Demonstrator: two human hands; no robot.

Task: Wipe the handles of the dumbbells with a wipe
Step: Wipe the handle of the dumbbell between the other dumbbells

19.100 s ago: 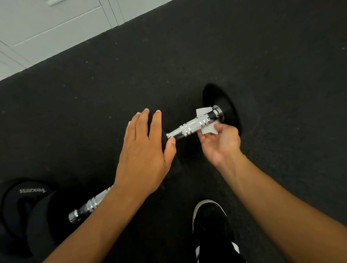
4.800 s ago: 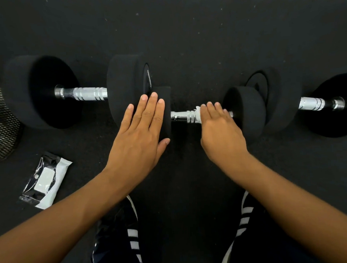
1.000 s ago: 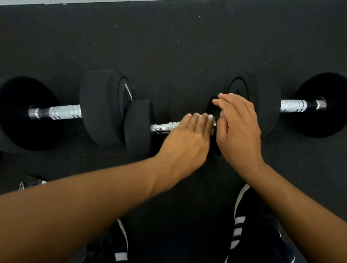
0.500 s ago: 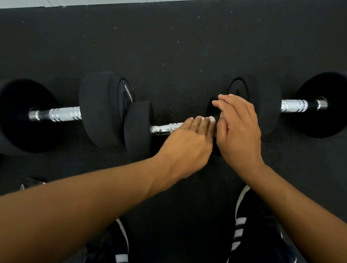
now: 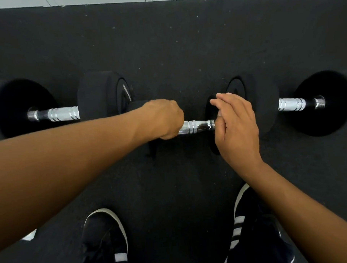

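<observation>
From over the person's shoulders, three dumbbells lie in a row on the black rubber floor (image 5: 174,41). The small middle dumbbell (image 5: 196,127) sits between the two shoes (image 5: 105,239), its chrome handle bare only on the right half. The left hand (image 5: 162,119) is curled round the left half of that handle; the wipe is not visible, so I judge it is bunched inside that fist, though I cannot tell for sure. The right hand (image 5: 235,124) rests with relaxed fingers on the right head of the small dumbbell, steadying it, thumb near the handle's end, gripping nothing. The big left dumbbell (image 5: 54,114) and the big right dumbbell (image 5: 294,104) lie just behind, handles uncovered. A white corner (image 5: 30,236) shows at the left arm's lower edge.

To do this pass well, I would keep the right hand pressing down so the bar cannot roll, twist the fist round the knurled rings, and slide it fully to the right collar.
</observation>
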